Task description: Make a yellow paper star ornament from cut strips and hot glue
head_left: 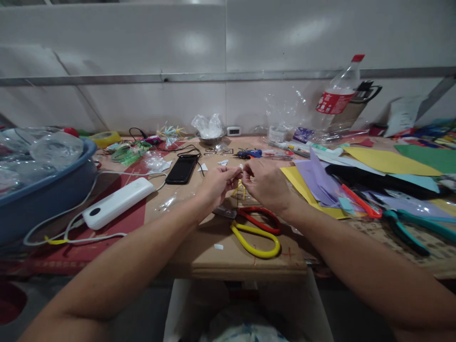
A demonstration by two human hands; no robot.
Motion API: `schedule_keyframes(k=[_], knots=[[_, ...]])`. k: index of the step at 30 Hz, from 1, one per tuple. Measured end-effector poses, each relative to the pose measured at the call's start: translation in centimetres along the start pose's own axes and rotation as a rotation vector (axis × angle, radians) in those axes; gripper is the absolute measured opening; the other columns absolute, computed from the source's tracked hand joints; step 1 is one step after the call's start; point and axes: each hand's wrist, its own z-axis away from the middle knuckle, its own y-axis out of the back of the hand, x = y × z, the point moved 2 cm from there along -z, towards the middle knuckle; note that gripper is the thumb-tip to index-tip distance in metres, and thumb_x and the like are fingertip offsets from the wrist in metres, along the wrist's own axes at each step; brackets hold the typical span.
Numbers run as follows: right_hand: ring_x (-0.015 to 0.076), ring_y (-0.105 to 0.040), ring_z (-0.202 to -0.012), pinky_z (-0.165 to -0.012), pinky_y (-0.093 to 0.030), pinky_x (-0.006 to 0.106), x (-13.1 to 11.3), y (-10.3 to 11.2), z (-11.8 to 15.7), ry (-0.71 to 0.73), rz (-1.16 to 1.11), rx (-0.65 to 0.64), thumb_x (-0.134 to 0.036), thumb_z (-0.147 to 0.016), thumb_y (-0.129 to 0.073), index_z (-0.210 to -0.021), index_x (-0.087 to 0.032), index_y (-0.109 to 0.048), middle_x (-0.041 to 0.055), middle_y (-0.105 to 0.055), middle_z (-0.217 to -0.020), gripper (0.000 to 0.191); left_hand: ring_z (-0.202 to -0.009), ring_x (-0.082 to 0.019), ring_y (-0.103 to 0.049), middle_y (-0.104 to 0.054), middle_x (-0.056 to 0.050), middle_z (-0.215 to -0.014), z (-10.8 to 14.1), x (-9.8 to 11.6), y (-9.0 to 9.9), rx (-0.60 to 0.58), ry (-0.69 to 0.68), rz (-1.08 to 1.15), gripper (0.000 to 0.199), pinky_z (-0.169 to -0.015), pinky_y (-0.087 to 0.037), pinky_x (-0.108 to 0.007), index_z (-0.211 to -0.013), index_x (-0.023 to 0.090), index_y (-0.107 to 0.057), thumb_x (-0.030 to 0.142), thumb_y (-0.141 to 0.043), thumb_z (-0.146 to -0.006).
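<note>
My left hand (221, 185) and my right hand (265, 185) meet over the middle of the cardboard-topped table (199, 259), fingertips nearly touching. Both are closed in a pinch at a tiny pale piece (241, 167), whose shape is mostly hidden by the fingers. Thin yellow strips (241, 189) show just below, between the hands. Under my hands lie scissors with one red and one yellow handle (255, 242). A small white scrap (218, 247) rests left of the yellow handle.
At left are a blue basin (46, 199) of clear plastic, a white power bank (119, 203) with cables and a black phone (182, 168). Coloured sheets (392, 160), teal-handled pliers (406, 230) and a tilted bottle (335, 102) occupy the right. A blue glue gun (249, 154) lies behind.
</note>
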Motion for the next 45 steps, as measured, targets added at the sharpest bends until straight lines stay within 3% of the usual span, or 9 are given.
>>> schedule_keyframes(k=[10, 22, 25, 28, 30, 32, 36, 42, 45], knots=[[0.0121, -0.051, -0.060, -0.060, -0.037, 0.025, 0.7, 0.1, -0.5, -0.369, -0.491, -0.125, -0.018, -0.076, -0.057, -0.072, -0.018, -0.057, -0.0010, -0.060, -0.067, 0.004, -0.053, -0.007, -0.047, -0.058, -0.002, -0.058, 0.2, 0.6, 0.0, 0.044, -0.041, -0.116, 0.022, -0.053, -0.035, -0.021, -0.063, 0.010, -0.066, 0.025, -0.080, -0.068], [0.0112, -0.047, -0.059, -0.058, -0.035, 0.026, 2.7, 0.7, -1.1, -0.447, -0.551, -0.045, -0.021, -0.075, -0.057, -0.071, -0.019, -0.055, -0.0031, -0.056, -0.065, 0.004, -0.051, -0.007, -0.048, -0.061, -0.005, -0.060, -0.6, 1.1, 0.8, 0.114, -0.049, -0.092, 0.023, -0.053, -0.037, -0.021, -0.058, 0.011, -0.064, 0.008, -0.068, -0.080], [0.0110, -0.049, -0.061, -0.058, -0.037, 0.025, 1.9, 1.0, -1.1, -0.388, -0.811, -0.225, -0.023, -0.077, -0.057, -0.075, -0.018, -0.057, -0.0030, -0.056, -0.068, 0.005, -0.052, -0.005, -0.050, -0.062, -0.004, -0.063, -1.5, 2.4, 2.4, 0.164, -0.109, -0.038, 0.015, -0.053, -0.039, -0.019, -0.065, 0.010, -0.066, 0.011, -0.070, -0.079], [0.0108, -0.054, -0.064, -0.062, -0.043, 0.024, -0.4, 1.4, -0.7, -0.241, -1.107, -0.596, -0.019, -0.078, -0.056, -0.081, -0.017, -0.060, -0.0025, -0.060, -0.071, 0.005, -0.052, -0.004, -0.051, -0.061, -0.002, -0.065, -2.5, 4.1, 4.2, 0.202, -0.235, 0.079, 0.014, -0.052, -0.040, -0.016, -0.067, 0.009, -0.065, 0.014, -0.076, -0.074], [0.0111, -0.060, -0.070, -0.068, -0.047, 0.024, -2.1, 1.9, -0.2, -0.084, -1.170, -0.798, -0.010, -0.078, -0.053, -0.083, -0.016, -0.064, -0.0003, -0.066, -0.077, 0.014, -0.053, -0.004, -0.052, -0.061, -0.001, -0.065, -3.1, 4.9, 5.3, 0.218, -0.265, 0.128, 0.012, -0.052, -0.040, -0.015, -0.068, 0.010, -0.066, 0.013, -0.076, -0.074], [0.0114, -0.063, -0.077, -0.075, -0.049, 0.024, -3.2, 2.3, 0.2, 0.061, -1.135, -0.897, -0.005, -0.079, -0.048, -0.084, -0.015, -0.069, 0.0018, -0.069, -0.082, 0.024, -0.052, -0.004, -0.051, -0.061, -0.001, -0.064, -3.5, 5.2, 6.0, 0.242, -0.254, 0.153, 0.012, -0.051, -0.041, -0.015, -0.068, 0.011, -0.065, 0.012, -0.074, -0.076], [0.0124, -0.067, -0.084, -0.078, -0.050, 0.024, -4.0, 2.3, 0.7, 0.130, -0.988, -0.893, -0.012, -0.089, -0.052, -0.097, -0.017, -0.073, 0.0020, -0.073, -0.091, 0.023, -0.049, -0.004, -0.049, -0.061, -0.001, -0.063, -3.7, 5.2, 6.5, 0.259, -0.239, 0.143, 0.011, -0.049, -0.040, -0.017, -0.069, 0.012, -0.066, 0.011, -0.070, -0.079], [0.0137, -0.064, -0.082, -0.077, -0.048, 0.025, -5.5, 0.7, -0.4, 0.126, -0.768, -0.650, -0.015, -0.091, -0.058, -0.098, -0.017, -0.072, 0.0034, -0.073, -0.093, 0.016, -0.050, -0.004, -0.049, -0.062, -0.001, -0.065, -3.5, 5.2, 6.5, 0.235, -0.255, 0.112, 0.010, -0.050, -0.040, -0.017, -0.071, 0.013, -0.067, 0.012, -0.071, -0.080], [0.0171, -0.062, -0.089, -0.083, -0.047, 0.028, -7.2, -1.5, -1.9, 0.302, -0.597, -0.630, -0.013, -0.092, -0.056, -0.101, -0.013, -0.073, 0.0092, -0.071, -0.099, 0.019, -0.051, -0.003, -0.048, -0.062, -0.001, -0.066, -3.7, 5.6, 7.0, 0.245, -0.277, 0.128, 0.010, -0.049, -0.039, -0.017, -0.071, 0.013, -0.067, 0.013, -0.071, -0.081]])
